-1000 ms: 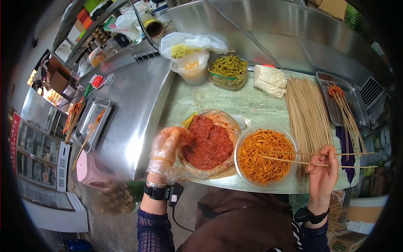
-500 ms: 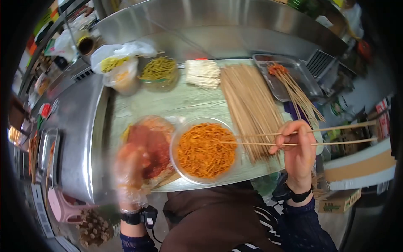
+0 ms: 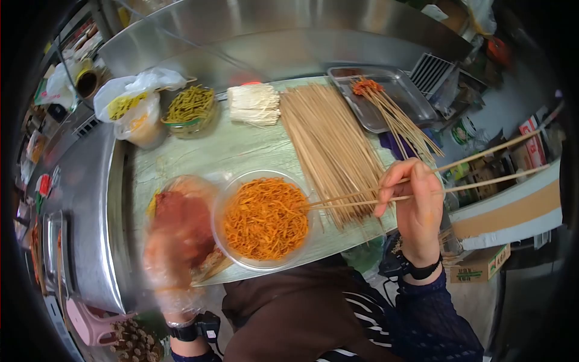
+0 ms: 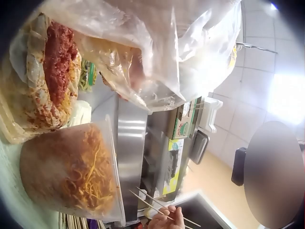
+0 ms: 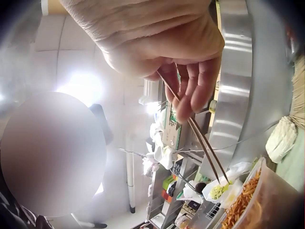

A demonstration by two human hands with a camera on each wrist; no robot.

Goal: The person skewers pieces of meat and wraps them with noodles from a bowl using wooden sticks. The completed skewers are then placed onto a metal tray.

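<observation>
My right hand (image 3: 416, 202) pinches two thin bamboo skewers (image 3: 494, 180) between thumb and fingers. Their front ends reach the right edge of a clear tub of orange shreds (image 3: 265, 220); in the right wrist view the skewers (image 5: 202, 138) run down side by side from the fingertips. My left hand (image 3: 169, 265), in a clear plastic glove, is motion-blurred at the near left side of a plastic-lined bowl of red minced paste (image 3: 184, 208). The loose glove (image 4: 152, 57) hides its fingers in the left wrist view, so I cannot tell how they lie.
Many bare skewers (image 3: 329, 145) lie right of the tub. Behind are a white bundle of thin strands (image 3: 253, 104), a container of green pieces (image 3: 190, 108) and a bagged tub (image 3: 142, 127). A metal tray (image 3: 401, 99) at back right bears loaded skewers (image 3: 367, 87).
The head view has swung right, shifting the table leftward in it. The skewers' front ends have drawn back from over the shreds to the tub's right edge. The left hand stays by the paste, now blurred.
</observation>
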